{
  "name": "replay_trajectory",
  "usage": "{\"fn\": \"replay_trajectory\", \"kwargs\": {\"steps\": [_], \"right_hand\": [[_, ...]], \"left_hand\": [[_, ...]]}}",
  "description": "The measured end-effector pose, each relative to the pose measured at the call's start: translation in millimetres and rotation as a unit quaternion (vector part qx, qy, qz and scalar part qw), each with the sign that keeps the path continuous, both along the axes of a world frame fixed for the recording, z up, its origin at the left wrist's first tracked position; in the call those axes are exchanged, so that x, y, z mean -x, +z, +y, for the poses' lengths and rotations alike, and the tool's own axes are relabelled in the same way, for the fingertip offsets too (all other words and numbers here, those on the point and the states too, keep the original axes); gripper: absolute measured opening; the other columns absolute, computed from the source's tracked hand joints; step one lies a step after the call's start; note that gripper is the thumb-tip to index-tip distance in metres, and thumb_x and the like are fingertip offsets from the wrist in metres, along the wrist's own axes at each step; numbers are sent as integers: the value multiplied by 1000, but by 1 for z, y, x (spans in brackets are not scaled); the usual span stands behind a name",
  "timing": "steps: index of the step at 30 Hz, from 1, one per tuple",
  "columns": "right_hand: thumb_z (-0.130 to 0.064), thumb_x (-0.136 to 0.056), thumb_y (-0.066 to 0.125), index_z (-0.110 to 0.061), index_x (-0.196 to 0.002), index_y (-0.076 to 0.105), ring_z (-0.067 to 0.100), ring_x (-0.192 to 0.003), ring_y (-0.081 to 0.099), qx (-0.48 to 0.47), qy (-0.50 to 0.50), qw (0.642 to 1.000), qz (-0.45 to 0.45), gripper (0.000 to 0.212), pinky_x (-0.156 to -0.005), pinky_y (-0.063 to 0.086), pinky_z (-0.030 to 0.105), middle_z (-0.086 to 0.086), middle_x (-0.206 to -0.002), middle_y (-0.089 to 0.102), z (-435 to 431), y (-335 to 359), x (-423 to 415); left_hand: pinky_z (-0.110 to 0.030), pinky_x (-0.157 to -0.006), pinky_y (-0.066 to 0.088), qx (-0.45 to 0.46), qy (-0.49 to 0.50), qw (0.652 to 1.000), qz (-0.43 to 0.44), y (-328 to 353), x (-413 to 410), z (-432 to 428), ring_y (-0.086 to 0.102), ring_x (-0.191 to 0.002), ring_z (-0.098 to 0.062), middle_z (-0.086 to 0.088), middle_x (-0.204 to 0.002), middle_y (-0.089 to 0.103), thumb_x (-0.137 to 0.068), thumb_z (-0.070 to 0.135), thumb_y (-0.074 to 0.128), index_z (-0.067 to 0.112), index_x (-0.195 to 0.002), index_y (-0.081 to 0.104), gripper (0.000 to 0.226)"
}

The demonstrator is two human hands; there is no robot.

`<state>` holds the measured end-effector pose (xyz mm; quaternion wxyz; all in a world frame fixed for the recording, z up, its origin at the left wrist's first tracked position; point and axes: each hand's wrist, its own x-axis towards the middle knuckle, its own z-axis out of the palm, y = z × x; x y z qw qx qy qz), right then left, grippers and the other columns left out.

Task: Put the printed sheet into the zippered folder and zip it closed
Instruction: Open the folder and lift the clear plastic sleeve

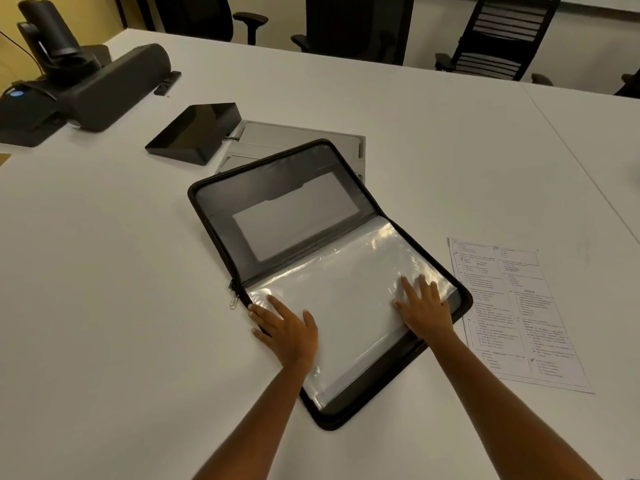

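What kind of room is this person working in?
Probably an office meeting room: a large white table, black office chairs along its far side, and what looks like a black video-conferencing unit at the far left.

left hand [287, 329]: bare | right hand [424, 311]: bare | forearms [485, 393]: uncovered to frame edge

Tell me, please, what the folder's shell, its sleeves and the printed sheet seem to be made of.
Zippered folder: dull black rim, likely fabric or synthetic leather. Sleeves: clear glossy plastic film, wrinkled with bright glare. Printed sheet: matte white paper, flat, black text. Zipper pull: silvery, probably metal.
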<state>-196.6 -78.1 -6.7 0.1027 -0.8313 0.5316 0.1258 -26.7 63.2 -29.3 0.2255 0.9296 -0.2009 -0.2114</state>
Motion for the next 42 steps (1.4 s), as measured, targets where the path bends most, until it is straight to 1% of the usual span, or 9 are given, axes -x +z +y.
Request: {"fn": "replay_trajectory", "kwargs": {"steps": [3,10,14,17,20,23,29,36,42], "right_hand": [[-64,-86,11,-14,-140,29,48,-131,33,27,-10,999,-33,75,-96,41,62,27,-145,32,8,-8,6],[-76,-70,-14,-16,-141,27,52,-131,28,16,-80,992,-93,102,-104,32,58,29,-146,28,31,-15,10],[-65,-85,3,-13,-139,32,55,-125,36,-7,-117,989,-87,80,-97,39,61,31,-141,35,45,-9,3],[-58,-89,27,-19,-145,11,47,-138,11,-10,-130,987,-90,69,-112,21,55,22,-153,10,60,-13,1],[-65,-83,20,-20,-145,10,47,-139,7,-6,-148,984,-102,77,-112,19,54,21,-154,6,72,-12,-2],[-54,-90,34,-23,-145,8,44,-140,8,-21,-146,986,-82,68,-112,22,52,18,-155,5,74,-10,-4],[-43,-92,41,-13,-136,31,35,-124,41,40,-130,988,-70,54,-95,44,44,17,-141,38,29,13,2],[-34,-93,43,-12,-142,18,37,-132,32,-30,-174,980,-87,59,-105,32,53,21,-146,29,-17,17,11],[-39,-93,39,-10,-142,16,38,-125,40,-7,-155,987,-49,61,-102,36,49,22,-139,38,-6,7,17]], "left_hand": [[-48,-118,3,36,14,999,6,1,-8,-1,-5,-144,-41,-29,-153,-7,-93,36,46,0,-147,-2,80],[-45,-119,4,48,-10,999,17,1,-33,-8,-4,-145,-38,-26,-155,-7,-92,36,48,-2,-146,-2,82],[-43,-119,5,30,-61,998,8,0,-51,-11,-4,-145,-38,-25,-155,-7,-93,35,48,-1,-146,-2,82],[-42,-119,5,17,-98,995,-4,1,-63,-14,-3,-145,-38,-25,-155,-7,-93,35,48,-1,-146,-2,82],[-42,-119,6,5,-131,991,-12,3,-75,-17,-4,-145,-37,-24,-155,-7,-93,36,48,-2,-146,-4,83],[-43,-119,7,-12,-153,988,-9,6,-85,-21,-3,-145,-36,-23,-156,-6,-93,36,48,-1,-146,-2,82],[-48,-117,13,12,-125,989,-81,-2,-58,-5,6,-145,-37,-25,-155,5,-97,29,40,3,-147,12,63],[-60,-112,12,11,-48,996,-81,-12,-19,9,14,-142,-44,-32,-151,13,-91,30,51,-3,-144,23,68],[-52,-116,12,18,-48,996,-74,-11,-30,9,13,-143,-41,-29,-153,13,-94,34,46,-2,-146,16,70]]}}
